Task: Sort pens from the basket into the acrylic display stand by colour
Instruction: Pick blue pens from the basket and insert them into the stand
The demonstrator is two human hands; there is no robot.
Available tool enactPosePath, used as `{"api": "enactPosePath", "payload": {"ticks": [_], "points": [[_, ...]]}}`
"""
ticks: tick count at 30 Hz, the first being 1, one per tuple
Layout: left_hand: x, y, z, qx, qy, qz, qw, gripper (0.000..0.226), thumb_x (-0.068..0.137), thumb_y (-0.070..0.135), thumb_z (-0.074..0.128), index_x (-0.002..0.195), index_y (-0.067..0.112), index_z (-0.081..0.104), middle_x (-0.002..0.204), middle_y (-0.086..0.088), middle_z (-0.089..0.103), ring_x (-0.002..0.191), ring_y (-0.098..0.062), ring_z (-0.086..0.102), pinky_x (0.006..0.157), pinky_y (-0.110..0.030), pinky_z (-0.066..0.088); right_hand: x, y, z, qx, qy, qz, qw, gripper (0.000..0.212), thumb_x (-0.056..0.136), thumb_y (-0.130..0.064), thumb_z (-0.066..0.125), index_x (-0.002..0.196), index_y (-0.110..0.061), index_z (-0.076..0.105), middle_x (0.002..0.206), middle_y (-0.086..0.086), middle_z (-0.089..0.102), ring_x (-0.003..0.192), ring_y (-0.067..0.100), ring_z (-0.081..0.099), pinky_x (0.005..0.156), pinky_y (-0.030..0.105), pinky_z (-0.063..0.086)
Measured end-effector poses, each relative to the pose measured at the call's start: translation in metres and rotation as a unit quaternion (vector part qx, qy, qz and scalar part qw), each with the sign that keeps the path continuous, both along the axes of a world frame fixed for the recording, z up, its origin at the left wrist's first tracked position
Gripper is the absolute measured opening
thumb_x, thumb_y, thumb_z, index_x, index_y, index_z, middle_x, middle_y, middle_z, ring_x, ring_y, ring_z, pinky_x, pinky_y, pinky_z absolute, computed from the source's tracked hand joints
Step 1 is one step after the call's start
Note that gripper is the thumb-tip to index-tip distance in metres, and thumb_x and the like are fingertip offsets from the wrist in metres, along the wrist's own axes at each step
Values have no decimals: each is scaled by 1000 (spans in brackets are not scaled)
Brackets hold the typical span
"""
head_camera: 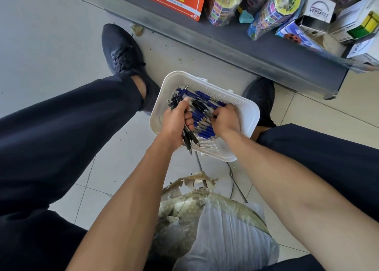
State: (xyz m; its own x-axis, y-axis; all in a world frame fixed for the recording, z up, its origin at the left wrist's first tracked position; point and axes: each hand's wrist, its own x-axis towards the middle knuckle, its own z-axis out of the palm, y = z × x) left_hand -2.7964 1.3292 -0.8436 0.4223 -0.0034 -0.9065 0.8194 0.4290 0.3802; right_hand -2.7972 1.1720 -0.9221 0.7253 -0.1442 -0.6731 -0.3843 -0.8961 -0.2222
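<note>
Nearest the camera, a taped white plastic sack (223, 236) sits between the person's knees. Beyond it, a white perforated basket (249, 115) rests on the tiled floor (51, 45) between two dark shoes, holding blue pens (200, 95). Inside the basket's near-left side, the left hand (176, 121) grips a bundle of black pens (189, 138) whose tips jut past the near rim. At the near-right side, the right hand (226, 120) curls down among the blue pens; whether it holds one cannot be told. Bare perforated bottom shows along the far-right wall. A grey shelf base (235, 45) runs just beyond the basket.
</note>
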Motion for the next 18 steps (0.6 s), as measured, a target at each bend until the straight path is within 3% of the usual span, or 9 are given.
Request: {"api": "enactPosePath", "payload": {"ticks": [4, 9, 12, 15, 18], "points": [[-2, -1, -3, 25, -23, -14, 999, 21, 100, 24, 61, 82, 16, 55, 58, 3, 41, 50, -9, 38, 49, -23, 39, -6, -2, 24, 52, 5, -25, 998, 14, 92, -13, 66, 97, -19, 77, 105, 1, 72, 98, 23, 67, 89, 35, 56], [-5, -3, -3, 64, -53, -33, 996, 17, 93, 27, 72, 91, 14, 61, 55, 8, 48, 47, -8, 43, 50, -23, 42, -16, 1, 59, 149, 22, -143, 978, 17, 90, -18, 76, 107, -22, 76, 91, -12, 68, 78, -1, 60, 68, 12, 44], [-7, -4, 0, 96, -75, -54, 991, 32, 86, 33, 79, 103, 8, 69, 60, 10, 63, 47, -4, 55, 52, -22, 48, -23, 6, 78, 202, -7, -213, 956, 23, 81, -20, 85, 102, -23, 75, 85, -16, 70, 80, -1, 66, 77, 19, 55], [-7, -6, 7, 94, -87, -44, 991, 47, 79, 28, 86, 108, -3, 67, 77, -7, 75, 61, -17, 72, 57, -30, 58, -29, 9, 93, 245, -14, -229, 942, 22, 74, -24, 91, 89, -29, 75, 82, -14, 75, 80, 2, 72, 81, 23, 58], [-6, -8, 10, 100, -91, -46, 990, 33, 78, 21, 87, 100, 4, 71, 72, 2, 75, 60, -9, 72, 53, -21, 55, -31, 11, 103, 308, -6, -224, 925, 19, 73, -21, 91, 78, -33, 76, 82, -11, 78, 81, 5, 75, 88, 30, 60]]}}
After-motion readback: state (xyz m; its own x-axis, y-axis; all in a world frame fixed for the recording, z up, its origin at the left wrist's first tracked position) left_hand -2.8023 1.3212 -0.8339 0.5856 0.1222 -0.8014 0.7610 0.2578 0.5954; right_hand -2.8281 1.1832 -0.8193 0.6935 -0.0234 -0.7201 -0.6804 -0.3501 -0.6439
